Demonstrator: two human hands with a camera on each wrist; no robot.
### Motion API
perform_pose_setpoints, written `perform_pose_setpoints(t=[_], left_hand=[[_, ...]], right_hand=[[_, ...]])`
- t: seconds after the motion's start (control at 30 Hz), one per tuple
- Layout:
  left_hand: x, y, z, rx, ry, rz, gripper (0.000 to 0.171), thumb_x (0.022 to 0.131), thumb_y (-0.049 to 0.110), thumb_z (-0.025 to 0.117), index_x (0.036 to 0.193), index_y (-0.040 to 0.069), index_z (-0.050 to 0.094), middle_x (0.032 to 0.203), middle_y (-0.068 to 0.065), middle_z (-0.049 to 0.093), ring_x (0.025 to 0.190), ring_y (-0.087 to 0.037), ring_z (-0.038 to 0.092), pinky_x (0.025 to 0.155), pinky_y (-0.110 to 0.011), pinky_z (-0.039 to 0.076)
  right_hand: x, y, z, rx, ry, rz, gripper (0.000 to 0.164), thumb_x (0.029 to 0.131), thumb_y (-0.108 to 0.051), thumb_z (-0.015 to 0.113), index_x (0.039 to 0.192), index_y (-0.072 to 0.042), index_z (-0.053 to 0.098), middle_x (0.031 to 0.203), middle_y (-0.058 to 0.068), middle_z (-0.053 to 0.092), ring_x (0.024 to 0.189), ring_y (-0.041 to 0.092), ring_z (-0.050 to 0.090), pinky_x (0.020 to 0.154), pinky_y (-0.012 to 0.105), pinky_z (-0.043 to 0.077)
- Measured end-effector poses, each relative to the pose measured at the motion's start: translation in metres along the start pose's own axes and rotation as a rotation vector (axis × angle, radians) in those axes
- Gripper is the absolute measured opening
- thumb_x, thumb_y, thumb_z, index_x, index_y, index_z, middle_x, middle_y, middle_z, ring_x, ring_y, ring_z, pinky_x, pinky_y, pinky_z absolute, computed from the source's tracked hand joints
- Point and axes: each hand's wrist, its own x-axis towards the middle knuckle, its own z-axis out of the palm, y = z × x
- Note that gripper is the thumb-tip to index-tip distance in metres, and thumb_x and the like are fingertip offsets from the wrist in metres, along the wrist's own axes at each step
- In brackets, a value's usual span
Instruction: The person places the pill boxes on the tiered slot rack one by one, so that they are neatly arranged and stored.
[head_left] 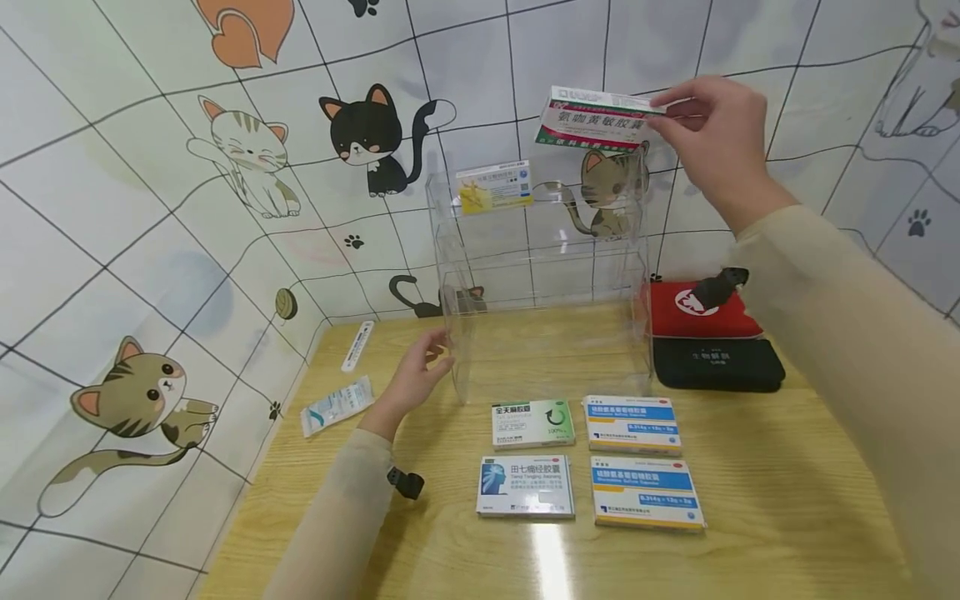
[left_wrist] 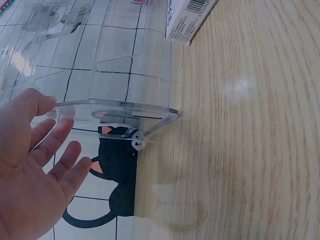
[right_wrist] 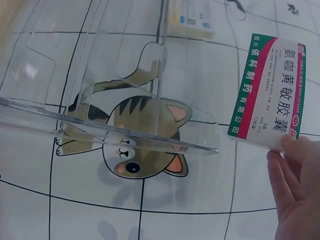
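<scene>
My right hand (head_left: 720, 137) pinches a white, red and green medicine box (head_left: 596, 121) by its right end, above the top of a clear acrylic rack (head_left: 551, 283). The box's printed front (right_wrist: 267, 92) faces the right wrist camera, apart from the rack. Beside the rack's left side is my left hand (head_left: 416, 375), fingers loosely bent. In the left wrist view, the left thumb tip (left_wrist: 47, 102) is at the rack's clear edge (left_wrist: 115, 103); whether it presses there is hard to tell. A yellow and white medicine box (head_left: 495, 187) stands on the rack's top tier, at the left.
In front of the rack lie a green and white box (head_left: 532, 423), a white and blue box (head_left: 525, 486) and two blue and white boxes (head_left: 633, 423). Red (head_left: 697, 310) and black (head_left: 716, 364) pouches are at right; a sachet (head_left: 337, 406) and white strip (head_left: 357, 347) at left.
</scene>
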Motion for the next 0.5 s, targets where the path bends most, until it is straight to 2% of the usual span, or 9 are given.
perform_pose_setpoints(t=[0.17,0.4,0.5], left_hand=[[0.001,0.001,0.0,-0.007,-0.006,0.01,0.049,0.103,0.006,0.061,0.149,0.002,0.045,0.132,-0.021,0.058,0.124,-0.038,0.054,0.116,-0.058,0.042],[0.001,0.0,0.001,-0.024,0.006,0.01,0.05,0.102,0.002,0.06,0.149,0.001,0.044,0.134,-0.024,0.056,0.124,-0.041,0.053,0.115,-0.06,0.042],[0.001,-0.002,0.001,-0.011,0.009,0.0,0.049,0.102,0.004,0.06,0.149,0.003,0.044,0.135,-0.022,0.056,0.124,-0.038,0.053,0.115,-0.058,0.043]], right_hand=[[0.016,0.004,0.012,-0.077,-0.036,0.017,0.031,0.1,-0.034,0.067,0.129,-0.025,0.072,0.14,-0.005,0.061,0.119,0.006,0.065,0.107,0.02,0.05],[0.026,0.015,0.018,-0.262,-0.175,0.038,0.04,0.104,-0.041,0.058,0.138,-0.023,0.066,0.143,0.006,0.064,0.123,0.017,0.062,0.109,0.032,0.051],[0.027,0.018,0.023,-0.273,-0.208,0.04,0.041,0.104,-0.04,0.058,0.139,-0.021,0.065,0.144,0.006,0.063,0.126,0.02,0.062,0.11,0.037,0.051]])
